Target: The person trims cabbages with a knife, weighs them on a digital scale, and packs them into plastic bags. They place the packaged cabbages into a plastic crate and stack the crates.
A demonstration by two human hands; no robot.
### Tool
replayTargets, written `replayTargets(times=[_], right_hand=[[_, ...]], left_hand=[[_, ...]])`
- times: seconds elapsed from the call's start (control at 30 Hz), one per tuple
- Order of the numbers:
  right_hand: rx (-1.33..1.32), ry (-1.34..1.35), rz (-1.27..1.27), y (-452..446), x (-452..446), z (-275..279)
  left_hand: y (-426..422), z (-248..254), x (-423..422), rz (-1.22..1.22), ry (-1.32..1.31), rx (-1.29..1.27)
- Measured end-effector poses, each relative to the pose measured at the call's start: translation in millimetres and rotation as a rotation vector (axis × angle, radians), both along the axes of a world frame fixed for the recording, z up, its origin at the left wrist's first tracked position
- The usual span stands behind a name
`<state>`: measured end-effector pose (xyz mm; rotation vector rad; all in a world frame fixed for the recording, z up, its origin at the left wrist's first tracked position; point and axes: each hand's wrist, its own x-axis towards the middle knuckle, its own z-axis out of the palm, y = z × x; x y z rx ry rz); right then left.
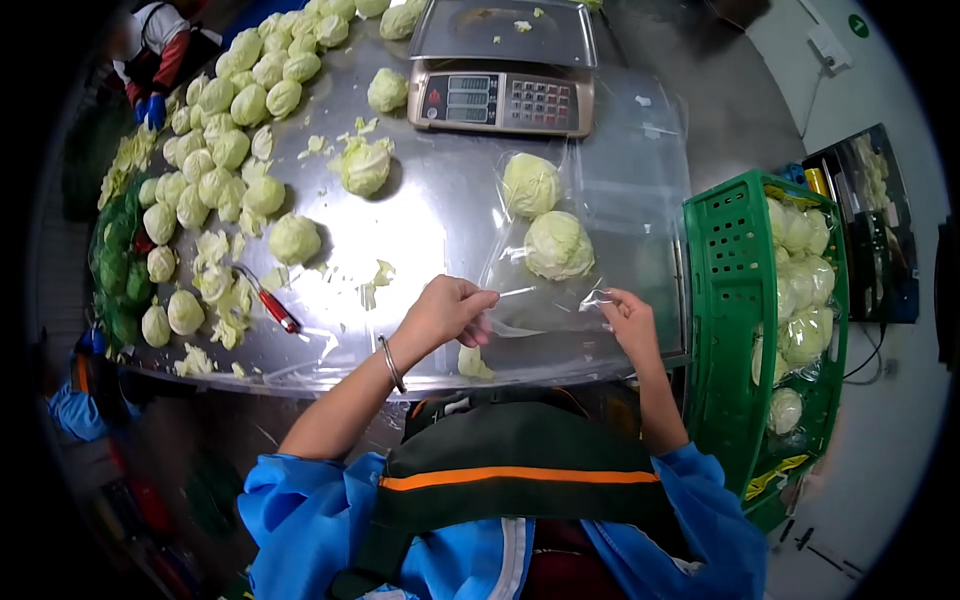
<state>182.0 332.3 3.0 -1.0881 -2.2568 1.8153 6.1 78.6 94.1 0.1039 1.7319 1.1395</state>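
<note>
Two pale green cabbages, one (pixel 531 184) behind the other (pixel 558 246), lie inside a clear plastic bag (pixel 520 322) on the metal table. Both of my hands are at the bag's near end, on either side of its mouth. My left hand (pixel 455 312), with a metal bangle at the wrist, pinches the bag's left edge between thumb and fingers; a thin whitish strip of film stretches from it. A crumpled, shiny corner of the same bag is pinched in my right hand (pixel 628 322). Neither hand touches the cabbages.
Loose cabbages (pixel 213 187) crowd the table's left side, with leaf scraps and a red-handled knife (pixel 278 310). A weighing scale (pixel 500 98) stands at the back. On the right, a green crate (pixel 722 330) holds bagged cabbages. Another person (pixel 165 50) stands at the far left.
</note>
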Motion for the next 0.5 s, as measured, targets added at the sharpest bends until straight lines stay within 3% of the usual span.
replayTargets(times=[0.1,0.13,0.2,0.23,0.27,0.37,0.4,0.5], right_hand=[[-0.174,-0.076,-0.018,-3,27,5],[-0.067,-0.030,-0.020,-2,37,5],[0.148,0.053,-0.021,-3,53,6],[0.324,0.085,-0.004,-22,38,44],[0.290,0.190,0.085,-44,23,73],[0.362,0.520,0.319,-94,-27,98],[0.334,0.520,0.288,-101,-35,98],[0.257,0.506,0.252,-106,-52,90]], left_hand=[[-1,11,6,-0.127,0.120,-0.095],[0,13,6,-0.178,0.172,-0.127],[2,17,8,-0.405,0.557,-0.209],[5,19,8,-0.473,0.725,-0.228],[7,20,10,-0.551,0.890,-0.244],[17,21,2,-0.493,0.907,-0.198],[20,24,0,-0.476,0.910,-0.183],[30,44,0,-0.325,0.546,-0.169]])
